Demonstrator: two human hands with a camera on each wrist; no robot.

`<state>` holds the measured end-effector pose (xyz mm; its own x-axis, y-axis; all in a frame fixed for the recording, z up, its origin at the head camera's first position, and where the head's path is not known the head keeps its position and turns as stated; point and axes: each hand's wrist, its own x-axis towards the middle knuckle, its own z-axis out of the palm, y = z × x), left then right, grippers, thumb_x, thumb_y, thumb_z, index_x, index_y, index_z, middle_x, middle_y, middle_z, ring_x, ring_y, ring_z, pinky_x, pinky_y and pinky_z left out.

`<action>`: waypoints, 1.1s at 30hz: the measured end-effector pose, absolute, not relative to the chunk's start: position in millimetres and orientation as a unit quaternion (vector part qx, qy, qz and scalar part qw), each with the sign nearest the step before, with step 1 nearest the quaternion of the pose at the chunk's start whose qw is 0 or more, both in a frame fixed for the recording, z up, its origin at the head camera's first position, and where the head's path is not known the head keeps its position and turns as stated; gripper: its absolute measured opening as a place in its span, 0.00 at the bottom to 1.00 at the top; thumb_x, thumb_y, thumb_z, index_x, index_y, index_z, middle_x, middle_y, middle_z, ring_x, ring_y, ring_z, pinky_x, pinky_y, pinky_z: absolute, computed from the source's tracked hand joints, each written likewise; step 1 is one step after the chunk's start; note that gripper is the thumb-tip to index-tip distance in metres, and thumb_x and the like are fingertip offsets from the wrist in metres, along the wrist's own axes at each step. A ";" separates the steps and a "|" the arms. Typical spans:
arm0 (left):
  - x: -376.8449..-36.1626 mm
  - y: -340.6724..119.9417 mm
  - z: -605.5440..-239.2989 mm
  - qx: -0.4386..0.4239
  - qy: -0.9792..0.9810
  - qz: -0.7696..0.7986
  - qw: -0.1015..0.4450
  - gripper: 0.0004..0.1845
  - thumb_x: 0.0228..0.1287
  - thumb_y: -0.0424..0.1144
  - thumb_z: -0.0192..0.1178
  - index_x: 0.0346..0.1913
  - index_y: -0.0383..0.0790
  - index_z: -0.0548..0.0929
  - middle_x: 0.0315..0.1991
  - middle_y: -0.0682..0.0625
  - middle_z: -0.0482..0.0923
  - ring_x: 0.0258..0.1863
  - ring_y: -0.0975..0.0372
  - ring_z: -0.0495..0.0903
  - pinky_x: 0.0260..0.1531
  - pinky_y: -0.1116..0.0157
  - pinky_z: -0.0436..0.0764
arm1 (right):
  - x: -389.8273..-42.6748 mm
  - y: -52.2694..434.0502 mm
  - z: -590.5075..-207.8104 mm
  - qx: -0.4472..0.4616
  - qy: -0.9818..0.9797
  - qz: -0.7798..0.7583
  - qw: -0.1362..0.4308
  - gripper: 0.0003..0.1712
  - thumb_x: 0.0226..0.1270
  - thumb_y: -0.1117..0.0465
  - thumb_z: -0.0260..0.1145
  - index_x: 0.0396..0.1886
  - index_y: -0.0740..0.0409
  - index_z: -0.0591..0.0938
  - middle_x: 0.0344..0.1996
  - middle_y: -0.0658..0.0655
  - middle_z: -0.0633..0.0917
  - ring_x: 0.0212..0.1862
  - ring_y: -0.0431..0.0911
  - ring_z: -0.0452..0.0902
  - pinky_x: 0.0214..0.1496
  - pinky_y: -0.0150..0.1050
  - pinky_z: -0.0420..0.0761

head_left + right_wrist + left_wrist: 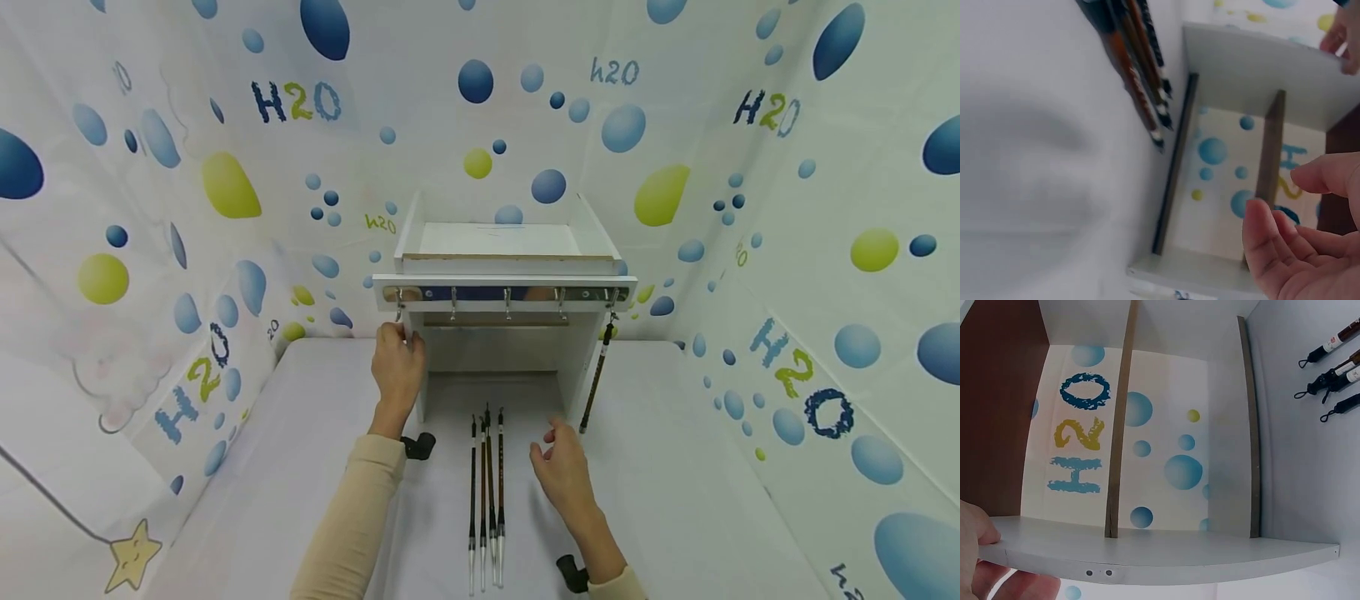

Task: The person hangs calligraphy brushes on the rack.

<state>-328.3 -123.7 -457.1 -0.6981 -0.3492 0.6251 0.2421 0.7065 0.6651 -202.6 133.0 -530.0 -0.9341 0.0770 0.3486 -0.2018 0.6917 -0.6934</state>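
Note:
A white rack (pixel 504 282) with a row of metal hooks (pixel 507 302) stands at the back of the table. My left hand (pixel 397 340) grips the rack's left side panel just under the leftmost hook; the left wrist view shows that panel's edge (pixel 1160 557) between thumb and fingers (pixel 982 540). One brush (pixel 596 375) hangs from the rightmost hook. Several brushes (pixel 486 500) lie side by side on the table in front of the rack. My right hand (pixel 552 439) hovers just right of them, fingers loosely curled and holding nothing, as the right wrist view's fingers (pixel 1297 250) show.
The table (pixel 675 467) wears a white cloth, and bubble-printed curtain walls (pixel 150 250) close in left, back and right. Black wrist-camera mounts (pixel 418 446) sit at both forearms. The rack's inside (pixel 1166 437) is hollow between its side panels.

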 end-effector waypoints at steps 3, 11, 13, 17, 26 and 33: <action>-328.1 -123.8 -457.8 0.032 -0.839 -0.379 0.388 0.11 0.66 0.34 0.59 0.43 0.28 0.75 0.37 0.35 0.77 0.29 0.41 0.81 0.26 0.45 0.77 | -202.3 127.8 -539.8 0.034 -0.907 0.389 0.158 0.30 0.63 0.65 0.68 0.62 0.75 0.72 0.39 0.63 0.82 0.29 0.40 0.74 0.29 0.30 0.76; -328.4 -123.4 -458.6 0.037 -0.839 -0.378 0.390 0.10 0.66 0.34 0.59 0.43 0.28 0.75 0.37 0.35 0.77 0.29 0.41 0.80 0.25 0.45 0.77 | -201.9 116.1 -565.4 0.019 -0.919 0.382 0.095 0.33 0.63 0.63 0.69 0.64 0.74 0.71 0.38 0.62 0.81 0.28 0.40 0.70 0.29 0.32 0.73; -329.0 -123.4 -458.7 0.039 -0.839 -0.375 0.392 0.10 0.65 0.34 0.60 0.43 0.28 0.75 0.37 0.35 0.77 0.29 0.41 0.80 0.26 0.45 0.77 | -201.5 113.8 -571.2 0.018 -0.923 0.374 0.088 0.33 0.63 0.62 0.69 0.63 0.75 0.71 0.37 0.61 0.81 0.29 0.40 0.71 0.30 0.32 0.74; -329.6 -123.8 -459.1 0.040 -0.840 -0.375 0.390 0.11 0.66 0.34 0.59 0.43 0.28 0.75 0.38 0.35 0.77 0.29 0.41 0.81 0.26 0.45 0.78 | -199.9 109.5 -582.2 0.018 -0.928 0.365 0.078 0.32 0.61 0.62 0.70 0.61 0.76 0.73 0.35 0.59 0.80 0.30 0.42 0.73 0.30 0.35 0.75; -329.9 -123.2 -459.5 0.042 -0.842 -0.377 0.385 0.11 0.66 0.34 0.59 0.43 0.28 0.75 0.38 0.35 0.77 0.31 0.41 0.81 0.27 0.45 0.78 | -192.6 99.3 -598.4 0.046 -0.929 0.361 0.060 0.30 0.58 0.65 0.71 0.57 0.79 0.74 0.29 0.56 0.78 0.29 0.41 0.71 0.28 0.34 0.73; -330.2 -122.5 -457.7 0.044 -0.841 -0.377 0.385 0.11 0.66 0.35 0.59 0.43 0.28 0.75 0.38 0.35 0.78 0.31 0.40 0.81 0.27 0.44 0.78 | -191.2 94.4 -603.0 0.046 -0.930 0.362 0.046 0.28 0.58 0.65 0.70 0.54 0.80 0.76 0.28 0.57 0.79 0.28 0.41 0.72 0.25 0.32 0.73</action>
<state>-330.2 -122.5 -457.7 -0.6994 -0.3645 0.6148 0.2165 0.7118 0.6682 -191.2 94.4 -603.0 -0.9915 -0.0528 0.1191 -0.1194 0.7339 -0.6687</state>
